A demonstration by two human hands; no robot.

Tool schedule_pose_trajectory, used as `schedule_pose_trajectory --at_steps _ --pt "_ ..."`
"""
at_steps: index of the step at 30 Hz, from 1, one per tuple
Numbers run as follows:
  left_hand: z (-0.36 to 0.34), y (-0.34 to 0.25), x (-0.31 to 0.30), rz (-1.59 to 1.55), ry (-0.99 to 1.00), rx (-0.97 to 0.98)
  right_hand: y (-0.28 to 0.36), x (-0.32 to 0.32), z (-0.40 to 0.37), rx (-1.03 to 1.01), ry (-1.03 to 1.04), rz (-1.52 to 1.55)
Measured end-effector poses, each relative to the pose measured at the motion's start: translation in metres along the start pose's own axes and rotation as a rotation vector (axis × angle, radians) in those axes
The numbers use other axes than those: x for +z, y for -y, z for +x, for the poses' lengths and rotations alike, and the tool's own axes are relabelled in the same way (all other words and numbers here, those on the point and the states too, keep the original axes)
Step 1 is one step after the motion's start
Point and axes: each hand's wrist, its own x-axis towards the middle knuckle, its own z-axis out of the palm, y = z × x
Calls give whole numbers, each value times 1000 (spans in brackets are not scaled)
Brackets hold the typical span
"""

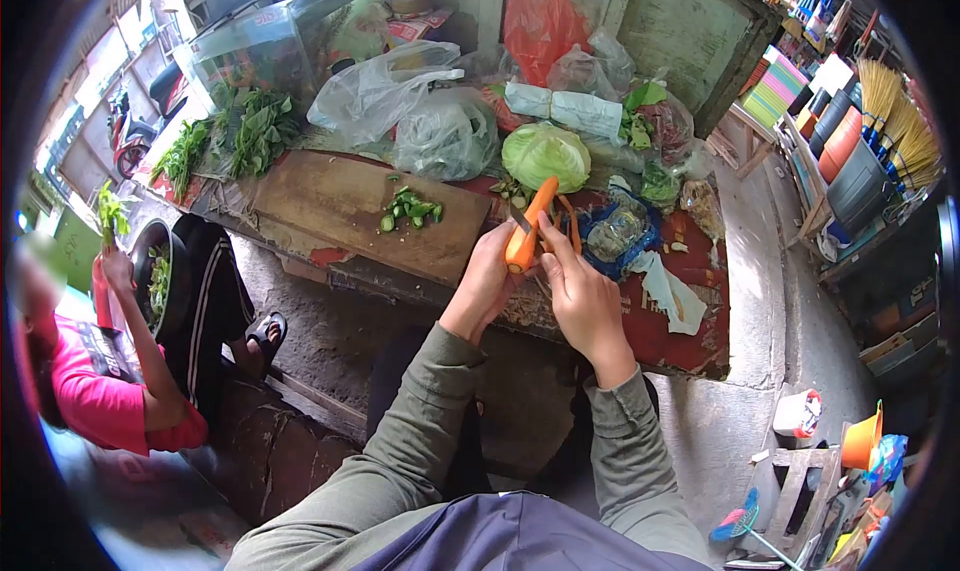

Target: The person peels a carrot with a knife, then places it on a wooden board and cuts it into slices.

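Note:
A bright orange carrot (519, 252) is tilted upward in front of me, over the near edge of the table. Around its lower end, my left hand (482, 283) is closed. My right hand (583, 299) is closed against the carrot's right side, on what looks like a knife (521, 221); only a dark part of the blade shows, and the handle is hidden. Just beyond the carrot sits a pale green cabbage (546, 157). Chopped green pieces (409, 210) lie on the wooden board (330, 199) to the left. Orange peelings (573, 226) are near my right fingers.
Leafy greens (262, 131) and clear plastic bags (445, 136) stand along the back, with a red bag (541, 26). Right of my hands are a blue bag (612, 233) and white paper (671, 293). A person in a pink shirt (110, 386) sits at left, holding greens near a dark basin (178, 296).

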Motion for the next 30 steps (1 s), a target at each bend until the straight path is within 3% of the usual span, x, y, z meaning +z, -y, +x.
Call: schedule_pose_trajectory --at_steps 11,13,17,23,28,30 --pt "-3 -4 3 -46 -39 -72 -17 -3 4 -18 -43 54" --pt "1 -5 1 -49 51 -4 -10 -10 3 6 62 101" --pt "-6 -9 15 -1 -38 44 -6 -17 5 55 117 72" --pt "0 -4 4 10 51 8 -10 -12 7 -13 35 -44" --pt "-3 -6 12 -42 -85 -54 -14 -7 9 -48 -23 -72" --pt "-4 -4 9 -36 -38 -35 -22 -6 13 -50 -43 -65"
